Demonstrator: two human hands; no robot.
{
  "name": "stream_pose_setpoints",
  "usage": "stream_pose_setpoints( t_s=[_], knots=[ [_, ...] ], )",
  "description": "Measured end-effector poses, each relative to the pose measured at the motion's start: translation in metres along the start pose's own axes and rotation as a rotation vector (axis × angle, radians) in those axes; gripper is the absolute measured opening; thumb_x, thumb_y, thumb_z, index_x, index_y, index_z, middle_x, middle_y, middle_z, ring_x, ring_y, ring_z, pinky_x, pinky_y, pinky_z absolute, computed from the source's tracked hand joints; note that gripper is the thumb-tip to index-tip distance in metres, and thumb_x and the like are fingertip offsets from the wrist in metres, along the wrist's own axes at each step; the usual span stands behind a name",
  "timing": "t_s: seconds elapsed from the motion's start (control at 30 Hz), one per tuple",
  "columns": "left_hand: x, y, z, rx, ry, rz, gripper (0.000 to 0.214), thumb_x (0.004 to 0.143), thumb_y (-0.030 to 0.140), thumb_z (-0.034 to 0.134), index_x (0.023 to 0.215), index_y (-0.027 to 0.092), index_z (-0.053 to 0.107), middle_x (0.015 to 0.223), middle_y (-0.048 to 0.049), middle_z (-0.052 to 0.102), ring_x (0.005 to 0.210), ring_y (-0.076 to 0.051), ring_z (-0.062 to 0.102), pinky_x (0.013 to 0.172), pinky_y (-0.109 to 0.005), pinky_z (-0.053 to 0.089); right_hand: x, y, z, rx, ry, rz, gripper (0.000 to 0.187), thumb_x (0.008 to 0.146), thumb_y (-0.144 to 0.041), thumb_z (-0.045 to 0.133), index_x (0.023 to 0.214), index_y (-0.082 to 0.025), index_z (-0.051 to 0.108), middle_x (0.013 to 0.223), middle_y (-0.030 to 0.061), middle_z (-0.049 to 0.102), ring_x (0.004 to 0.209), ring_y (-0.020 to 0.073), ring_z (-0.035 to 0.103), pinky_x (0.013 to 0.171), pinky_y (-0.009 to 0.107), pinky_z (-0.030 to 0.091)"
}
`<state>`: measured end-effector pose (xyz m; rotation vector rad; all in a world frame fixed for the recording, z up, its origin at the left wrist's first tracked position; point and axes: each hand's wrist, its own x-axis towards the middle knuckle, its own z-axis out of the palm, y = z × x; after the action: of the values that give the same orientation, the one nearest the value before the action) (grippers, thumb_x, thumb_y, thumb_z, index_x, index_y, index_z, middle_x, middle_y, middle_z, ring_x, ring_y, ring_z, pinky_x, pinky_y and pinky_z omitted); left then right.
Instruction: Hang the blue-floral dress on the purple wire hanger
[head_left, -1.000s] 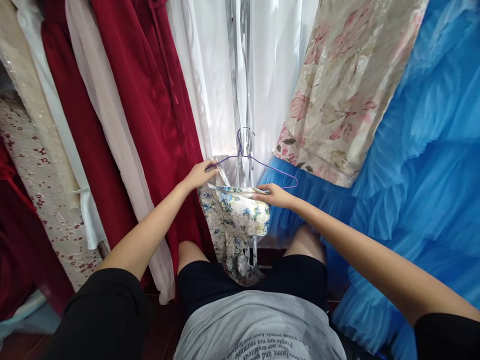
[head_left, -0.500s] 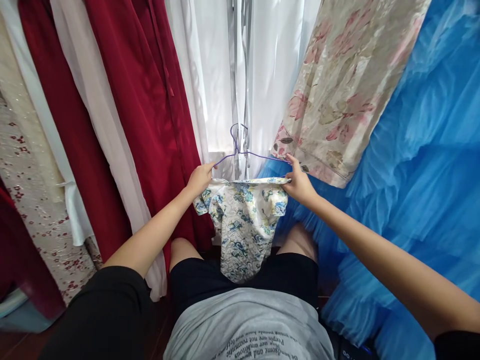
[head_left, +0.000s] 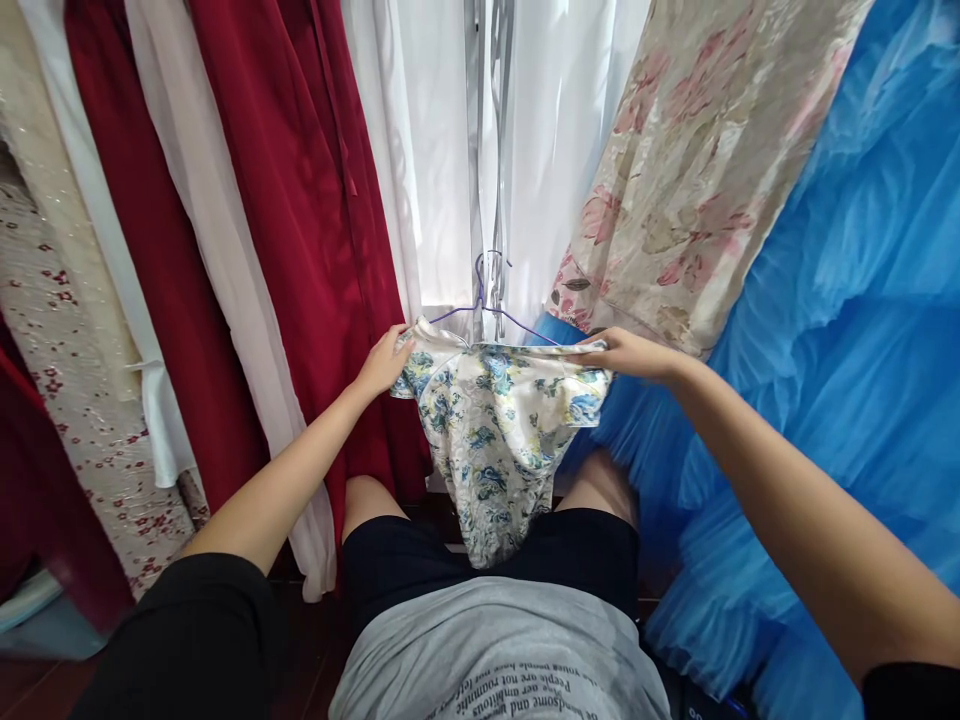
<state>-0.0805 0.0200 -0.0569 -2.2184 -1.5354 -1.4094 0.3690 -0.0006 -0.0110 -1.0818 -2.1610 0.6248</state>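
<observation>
From the L: a crimson gown [head_left: 277, 190] hangs just beyond the L hand [head_left: 386, 362], which is clamped on one shoulder of a short-sleeved floral top [head_left: 487, 440]. Mid-view, the top hangs betw. both hands, in front of the dark shorts [head_left: 390, 555]: prob. light, soft & floppy, maybe a bit slippery given that sheen, not esp. fragile; best hold approx. at the shoulders, w/ the neckline kept taut. Looks-wise: off-white ground, blue flowers w/ yellow-green bits, crinkly body, neckline spread wide, lower end narrowing to a bunched tail. Purple wire hanger [head_left: 481, 300] pokes up past the neckline, vs. white drapes [head_left: 442, 150]. Over R, the R hand [head_left: 634, 355] is pinched on the opp. shoulder, blue tulle skirt [head_left: 840, 400] close by
</observation>
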Motion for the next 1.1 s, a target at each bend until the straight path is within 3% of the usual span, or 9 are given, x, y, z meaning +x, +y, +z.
stream_pose_setpoints(
  t_s=[0.1,0.23,0.4,0.53,0.67,0.87,1.0,1.1],
  knots=[
    [-0.004,-0.011,0.000,-0.031,0.074,0.026,0.042,0.100,0.044,0.041,0.129,0.021,0.062,0.127,-0.0107,0.065,0.117,-0.027,0.059,0.105,-0.041,0.044,-0.006,-0.001,-0.004,0.355,-0.160,0.149,0.039,0.075,-0.055,0.079,0.083,-0.016,0.079,0.082,0.0065,0.077,0.068,0.0202,0.067,0.061,0.029,0.053],
    [0.000,-0.013,0.005,-0.055,0.171,-0.035,0.041,0.100,0.041,0.041,0.127,0.020,0.065,0.117,-0.0113,0.066,0.113,-0.027,0.060,0.102,-0.040,0.045,-0.004,0.010,0.007,0.682,-0.139,0.219,0.042,0.075,-0.055,0.081,0.090,-0.016,0.079,0.086,0.0092,0.079,0.069,0.0202,0.071,0.061,0.028,0.057],
    [0.002,-0.017,0.003,-0.099,0.142,-0.071,0.037,0.097,0.038,0.045,0.122,0.021,0.067,0.116,-0.0090,0.069,0.110,-0.027,0.061,0.101,-0.040,0.045,-0.003,0.030,0.010,0.829,-0.139,0.209,0.035,0.074,-0.043,0.085,0.091,-0.013,0.076,0.085,0.0113,0.079,0.071,0.0210,0.074,0.065,0.026,0.061],
    [-0.005,-0.025,-0.004,-0.193,0.170,-0.059,0.035,0.095,0.037,0.046,0.111,0.019,0.071,0.108,-0.0068,0.073,0.100,-0.025,0.065,0.092,-0.035,0.049,0.000,0.044,0.011,0.873,-0.135,0.195,0.037,0.072,-0.039,0.083,0.096,-0.012,0.074,0.087,0.0136,0.080,0.080,0.0266,0.077,0.075,0.033,0.062],
    [-0.009,-0.029,-0.011,-0.331,0.241,-0.031,0.038,0.092,0.041,0.053,0.111,0.014,0.071,0.109,-0.0097,0.073,0.099,-0.024,0.066,0.088,-0.033,0.050,0.003,0.059,0.023,0.858,-0.042,0.149,0.044,0.071,-0.043,0.076,0.103,-0.013,0.073,0.095,0.0159,0.079,0.093,0.0338,0.076,0.086,0.044,0.061],
    [-0.013,-0.031,-0.004,-0.353,0.179,-0.065,0.041,0.090,0.044,0.054,0.113,0.014,0.071,0.108,-0.0092,0.074,0.097,-0.023,0.066,0.086,-0.031,0.051,0.003,0.077,0.044,0.616,0.146,0.174,0.057,0.081,-0.057,0.054,0.115,-0.014,0.069,0.095,0.0185,0.078,0.093,0.0366,0.075,0.085,0.051,0.058],
    [-0.015,-0.031,0.004,-0.387,0.189,-0.102,0.043,0.088,0.046,0.055,0.111,0.014,0.071,0.107,-0.0096,0.074,0.096,-0.023,0.066,0.086,-0.031,0.051,0.019,0.062,0.056,0.421,0.277,0.069,0.057,0.094,-0.055,0.041,0.119,-0.012,0.068,0.091,0.0163,0.076,0.093,0.0356,0.073,0.085,0.053,0.056],
    [-0.019,-0.028,0.007,-0.451,0.170,-0.143,0.044,0.086,0.047,0.059,0.111,0.013,0.071,0.109,-0.0102,0.074,0.098,-0.024,0.066,0.087,-0.032,0.051,0.032,0.039,0.068,0.162,0.364,-0.022,0.044,0.102,-0.048,0.044,0.120,-0.014,0.067,0.110,0.0140,0.072,0.100,0.0293,0.069,0.087,0.048,0.057]
  ],
)
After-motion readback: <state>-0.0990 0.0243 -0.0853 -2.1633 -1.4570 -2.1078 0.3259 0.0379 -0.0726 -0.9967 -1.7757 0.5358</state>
